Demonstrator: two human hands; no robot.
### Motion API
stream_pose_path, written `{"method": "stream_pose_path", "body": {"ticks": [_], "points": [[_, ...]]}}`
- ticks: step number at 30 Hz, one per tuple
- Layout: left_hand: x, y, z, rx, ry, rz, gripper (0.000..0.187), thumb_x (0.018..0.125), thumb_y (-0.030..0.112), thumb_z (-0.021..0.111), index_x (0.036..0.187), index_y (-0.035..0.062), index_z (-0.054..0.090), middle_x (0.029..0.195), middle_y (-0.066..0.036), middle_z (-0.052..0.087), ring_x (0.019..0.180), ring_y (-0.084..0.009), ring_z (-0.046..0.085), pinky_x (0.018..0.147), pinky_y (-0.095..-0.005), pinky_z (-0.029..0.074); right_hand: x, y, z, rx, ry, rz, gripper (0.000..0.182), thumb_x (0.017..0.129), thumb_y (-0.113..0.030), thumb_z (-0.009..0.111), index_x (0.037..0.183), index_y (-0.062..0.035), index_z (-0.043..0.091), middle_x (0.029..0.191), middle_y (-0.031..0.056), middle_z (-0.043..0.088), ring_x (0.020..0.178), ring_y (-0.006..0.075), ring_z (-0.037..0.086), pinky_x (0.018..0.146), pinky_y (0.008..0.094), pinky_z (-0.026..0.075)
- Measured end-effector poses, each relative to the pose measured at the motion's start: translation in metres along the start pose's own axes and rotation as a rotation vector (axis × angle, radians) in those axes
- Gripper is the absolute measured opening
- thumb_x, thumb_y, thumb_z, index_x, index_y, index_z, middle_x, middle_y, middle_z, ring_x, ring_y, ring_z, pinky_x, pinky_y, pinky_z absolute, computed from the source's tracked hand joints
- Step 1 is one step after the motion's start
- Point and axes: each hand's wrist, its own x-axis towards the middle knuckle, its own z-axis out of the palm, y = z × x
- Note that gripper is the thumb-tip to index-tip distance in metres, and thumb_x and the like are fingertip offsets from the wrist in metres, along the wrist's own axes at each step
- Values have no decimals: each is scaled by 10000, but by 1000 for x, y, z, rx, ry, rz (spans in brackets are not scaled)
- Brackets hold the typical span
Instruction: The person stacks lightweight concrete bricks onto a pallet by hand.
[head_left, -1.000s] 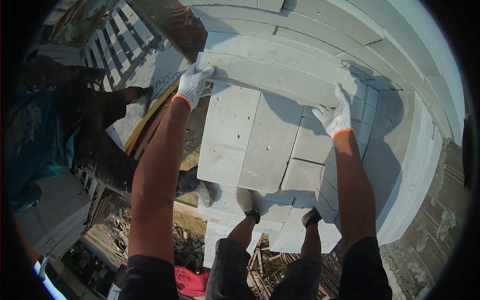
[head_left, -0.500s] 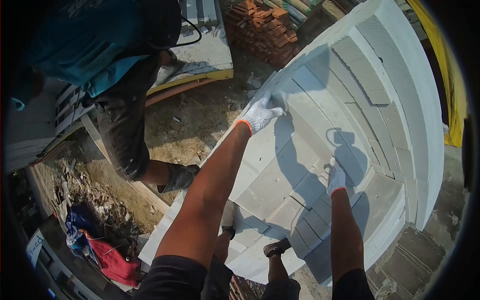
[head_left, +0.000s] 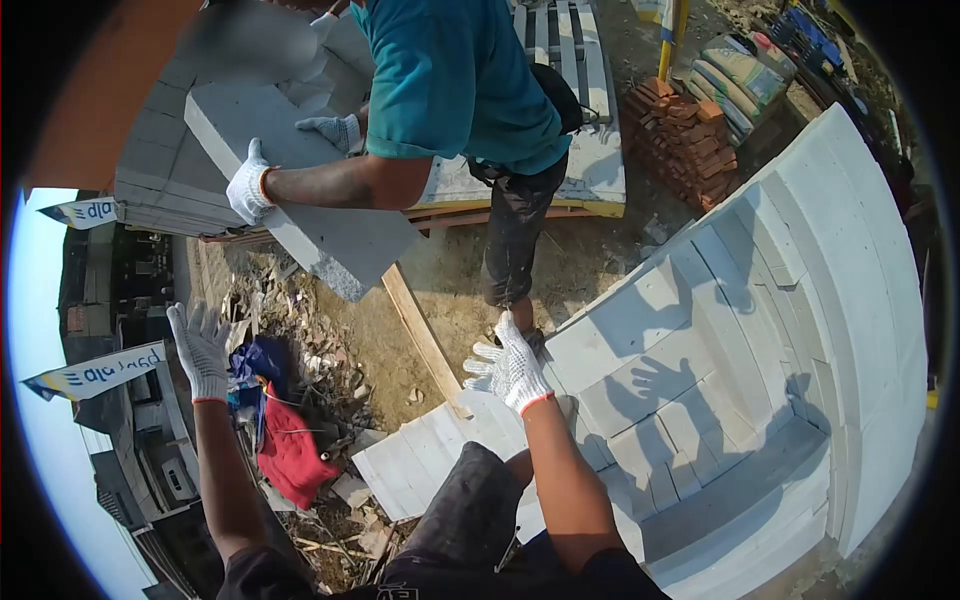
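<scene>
My left hand (head_left: 203, 350), in a white knitted glove with dotted grip and an orange cuff, is raised at the left with its fingers spread. My right hand (head_left: 515, 372), gloved alike, is held out at the middle with fingers stretched. Neither holds anything. Ahead, beyond both hands, a co-worker in a teal shirt (head_left: 425, 85) carries a long pale grey concrete block (head_left: 345, 235). One gloved hand of that person (head_left: 250, 185) grips the block's near side, and the other (head_left: 337, 130) lies by its far side. The block is tilted, its rough end pointing toward me.
Stacked pale blocks (head_left: 630, 400) form a stepped pile at the right. A wooden plank (head_left: 425, 340) lies on dirt in the middle. Rubble (head_left: 320, 350) and a red cloth (head_left: 290, 450) are lower left. Red bricks (head_left: 685, 140) are piled at the back, beside sacks (head_left: 740, 75).
My view has swung left. Both my hands have left the block pile and are held out, spread open. The co-worker, earlier bent away at the left, now faces across holding a block.
</scene>
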Motion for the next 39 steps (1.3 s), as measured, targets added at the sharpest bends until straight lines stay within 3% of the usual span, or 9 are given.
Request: {"method": "stream_pose_path", "body": {"ticks": [2,7,13,14,22,25,27,31,39], "points": [[44,114,16,268,-82,255,900,874,663,508,1544,204,119,1553,-180,236,1372,-375,350,1037,-501,374,-4,1,76,-2,-100,114,1029,804,-746,532,1534,-316,-50,1563,251,65,1338,579,249,1014,685,303],[130,188,94,331,-254,-9,915,786,672,594,1441,144,233,1453,-155,362,1291,-338,428,1009,-466,405,31,47,161,460,-517,-87,396,918,-349,613,1229,-119,530,1140,102,619,1063,245,607,938,473,490],[98,123,80,61,-292,-331,453,764,444,726,1067,130,604,1079,-37,623,1039,-205,575,950,-386,447,-49,63,85,311,-244,-337,545,824,-306,721,1259,-76,487,1136,98,586,1066,210,573,877,384,502],[43,118,82,157,-306,-281,447,775,430,720,1078,126,597,1065,-39,617,1034,-217,580,941,-382,453,-69,63,61,310,-236,-359,828,837,-202,687,1471,-78,169,1180,108,558,1034,208,585,904,391,483],[-239,-55,111,16,-333,-515,445,797,291,676,1140,36,553,1085,-120,629,969,-258,624,829,-409,536,-141,112,-236,496,123,-622,455,895,-103,593,1332,-16,504,1162,81,624,1045,192,610,939,320,479],[-260,-183,154,15,-406,-786,348,767,222,689,1061,72,576,1009,-88,622,893,-236,622,734,-388,550,-142,152,-399,-95,483,-1011,400,884,-176,606,1252,-23,563,1135,90,624,1042,209,606,907,342,494],[-294,-252,215,97,-489,-847,370,757,232,696,1075,86,573,996,-71,602,856,-220,606,695,-377,541,-218,118,-394,574,466,-805,350,856,-194,628,1173,-45,610,1095,81,637,1019,208,606,885,340,498],[-347,-352,344,206,-523,-943,320,812,279,661,1086,126,597,1028,-75,562,926,-254,570,756,-480,518,-260,72,-444,590,840,-813,231,821,-231,649,1010,-98,652,955,60,662,875,219,627,818,355,516],[-390,-419,562,264,-763,-875,457,813,368,697,1160,115,540,1065,-79,580,925,-245,607,788,-480,552,-251,-38,-510,634,547,-1159,374,878,-339,620,1114,-48,617,1014,92,671,948,263,654,845,378,542]]}}
